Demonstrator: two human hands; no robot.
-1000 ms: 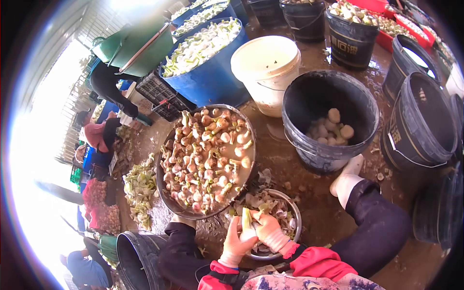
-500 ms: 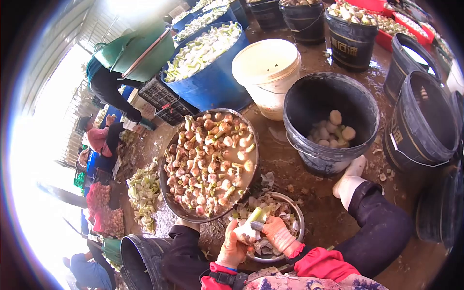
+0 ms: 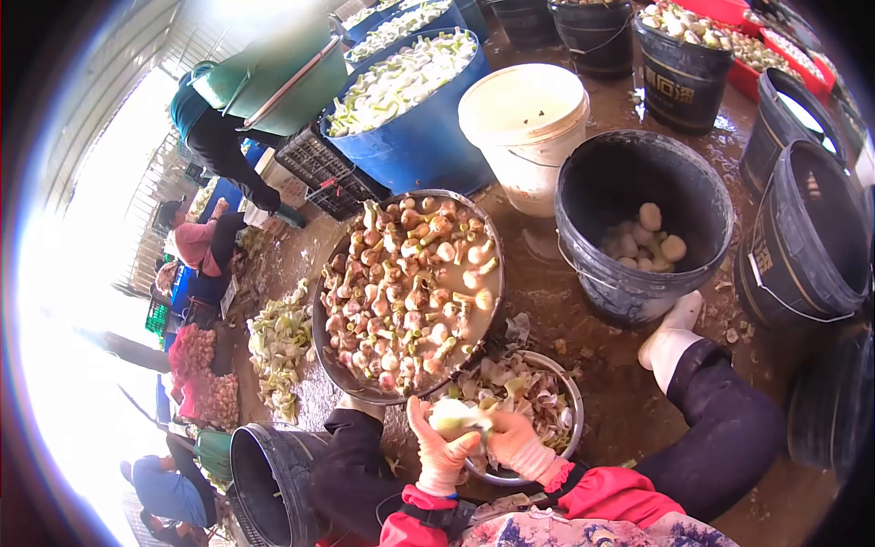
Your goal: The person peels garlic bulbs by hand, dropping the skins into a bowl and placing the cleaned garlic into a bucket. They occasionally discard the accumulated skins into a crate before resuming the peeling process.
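A pale garlic bulb (image 3: 448, 417) is held in my left hand (image 3: 442, 453), its thumb and fingers around it. My right hand (image 3: 519, 444) is closed against the bulb's right side, on a small dark tool that is blurred. Both hands wear light gloves. Beneath them lies a metal bowl (image 3: 576, 407) filled with peelings (image 3: 524, 392). Just beyond stands a wide round tub (image 3: 318, 339) of unpeeled garlic bulbs (image 3: 392, 283) in muddy water. A black bucket (image 3: 597, 273) at the upper right holds several peeled bulbs (image 3: 650, 216).
A white bucket (image 3: 533, 178) and a blue tub (image 3: 401, 159) of trimmed garlic stand behind. Black buckets (image 3: 766, 283) line the right. A leaf pile (image 3: 281, 342) lies left. One person (image 3: 219, 137) carries a green tub (image 3: 273, 82); others sit at the left.
The bulb has turned in my left hand, and its green stem no longer points up. Both hands have shifted slightly. The whole view has moved a little, so the surroundings appear further right.
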